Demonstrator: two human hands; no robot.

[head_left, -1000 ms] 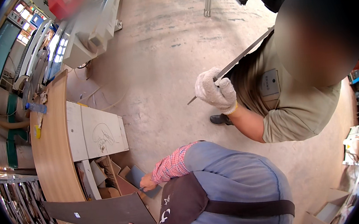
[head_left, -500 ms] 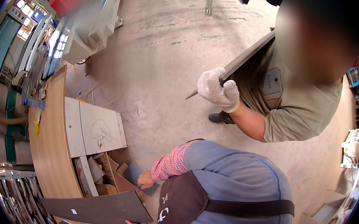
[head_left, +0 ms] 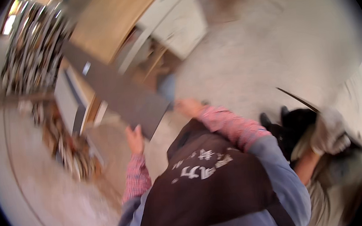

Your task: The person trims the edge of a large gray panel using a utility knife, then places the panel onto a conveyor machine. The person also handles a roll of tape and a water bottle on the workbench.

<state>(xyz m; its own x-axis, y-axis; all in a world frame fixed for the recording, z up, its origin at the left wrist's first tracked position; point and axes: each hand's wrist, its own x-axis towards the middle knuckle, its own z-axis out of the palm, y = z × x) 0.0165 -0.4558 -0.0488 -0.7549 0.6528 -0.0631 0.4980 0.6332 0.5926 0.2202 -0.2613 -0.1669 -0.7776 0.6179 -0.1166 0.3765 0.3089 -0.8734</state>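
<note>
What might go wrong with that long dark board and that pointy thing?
The long dark board juts past the wooden tabletop, so it might tip or slide. The bare left hand is at its edge and might get scraped or pinched. Nearby, a co-worker's gloved hand holds a thin strip; its free end might poke someone.

One flat, dark-brown rectangular panel [head_left: 116, 89] bears one small white label [head_left: 86, 68]; two bare hands, left hand [head_left: 135, 140] and right hand [head_left: 189, 107], are near its lower end; one pale-gloved co-worker's hand [head_left: 330, 135] is to its right.
</note>
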